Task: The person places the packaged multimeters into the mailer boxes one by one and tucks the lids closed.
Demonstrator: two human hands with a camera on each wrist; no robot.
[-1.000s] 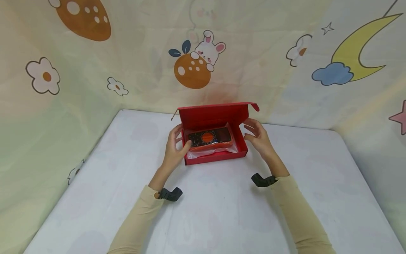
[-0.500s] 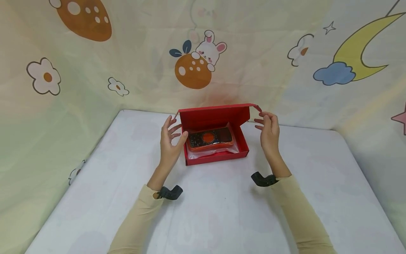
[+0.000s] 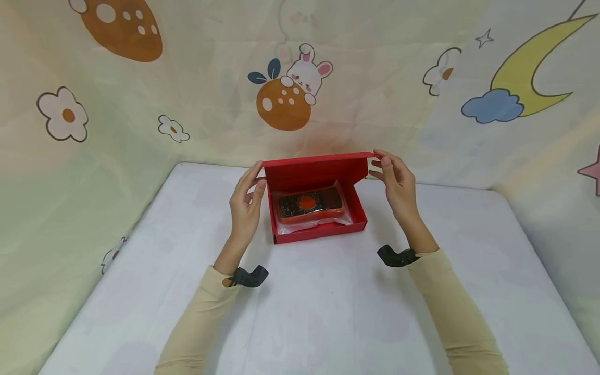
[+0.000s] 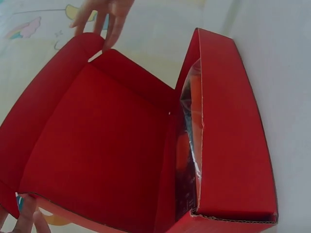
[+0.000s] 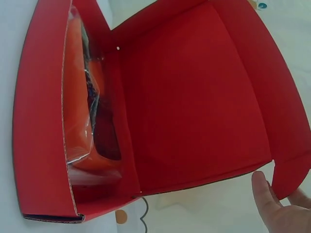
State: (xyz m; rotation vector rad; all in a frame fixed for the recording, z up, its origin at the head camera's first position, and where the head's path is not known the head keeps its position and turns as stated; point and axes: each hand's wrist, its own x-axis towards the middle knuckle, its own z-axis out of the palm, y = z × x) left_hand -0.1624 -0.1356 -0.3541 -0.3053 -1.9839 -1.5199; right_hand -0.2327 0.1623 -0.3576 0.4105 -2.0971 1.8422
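A red cardboard box (image 3: 323, 233) stands on the table with its lid (image 3: 319, 167) raised at the back. Inside lies an orange and black multimeter (image 3: 310, 203) in a clear plastic bag (image 3: 319, 225). My left hand (image 3: 245, 211) holds the lid's left front corner, its fingers (image 4: 26, 213) about the small side tab (image 4: 7, 198). At the opposite corner, my right hand (image 3: 398, 187) pinches the lid's other tab (image 5: 290, 177). Its thumb (image 5: 265, 191) shows on the near side and other fingers lie partly hidden behind.
A white table (image 3: 309, 302) spreads around the box. Behind it hangs a cream cloth (image 3: 225, 94) printed with a rabbit, flowers and a moon, close to the lid. Black wrist cameras (image 3: 250, 277) sit on both wrists.
Both hands have moved from the box's sides up to the lid's front corners. The lid's side tabs, which stuck outward, are now folded in under the fingers. The box and multimeter stay put.
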